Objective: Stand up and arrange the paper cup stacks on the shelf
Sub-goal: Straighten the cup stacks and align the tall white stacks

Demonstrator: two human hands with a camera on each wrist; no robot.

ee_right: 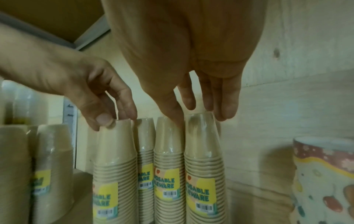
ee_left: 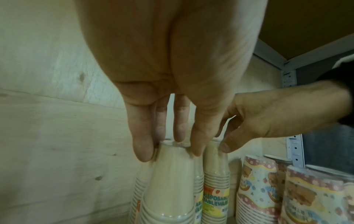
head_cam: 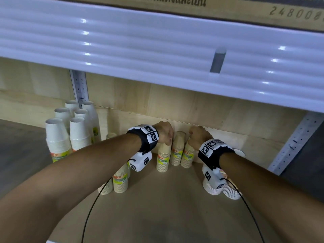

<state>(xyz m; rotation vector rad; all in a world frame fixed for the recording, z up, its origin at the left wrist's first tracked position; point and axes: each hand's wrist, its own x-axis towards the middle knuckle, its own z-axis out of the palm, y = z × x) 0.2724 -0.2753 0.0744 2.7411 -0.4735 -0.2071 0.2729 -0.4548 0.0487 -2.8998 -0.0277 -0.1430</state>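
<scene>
Paper cup stacks [head_cam: 175, 151], kraft-coloured and wrapped, stand upright together at the back of the shelf [head_cam: 166, 199]. Left hand [head_cam: 164, 131] pinches the leftmost stack's top with thumb and fingertips; right hand [head_cam: 197, 134] grips the rightmost's top likewise. From above, the knuckles hide the fingertips.

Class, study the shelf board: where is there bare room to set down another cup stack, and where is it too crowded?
Free: the wide bare shelf board in front of the brown stacks, between both forearms; also the back strip between the white stacks and the brown ones. Crowded: the back middle, where left hand and right hand grip stack tops, and the right corner with patterned cups.
</scene>
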